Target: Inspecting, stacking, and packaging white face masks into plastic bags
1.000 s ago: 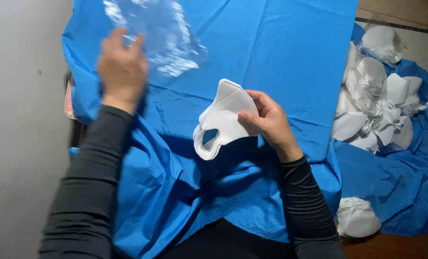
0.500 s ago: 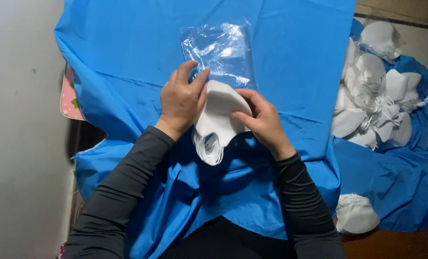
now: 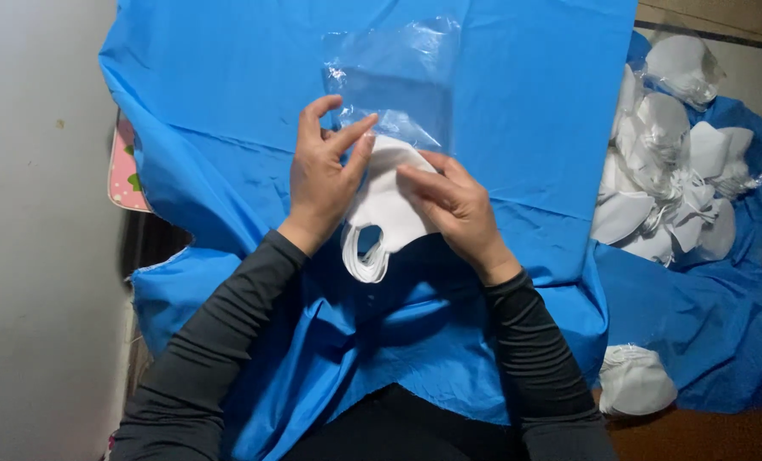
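Over a bright blue cloth sheet, the left hand, which reached far up the sheet a second ago, now pinches the mouth of a clear plastic bag. The right hand grips a stack of white folded face masks, its top edge touching the bag. Bagged white masks pile at right.

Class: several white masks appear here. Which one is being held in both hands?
The white mask at centre, over the blue cloth, gripped by left hand and right hand; the others lie untouched at right.
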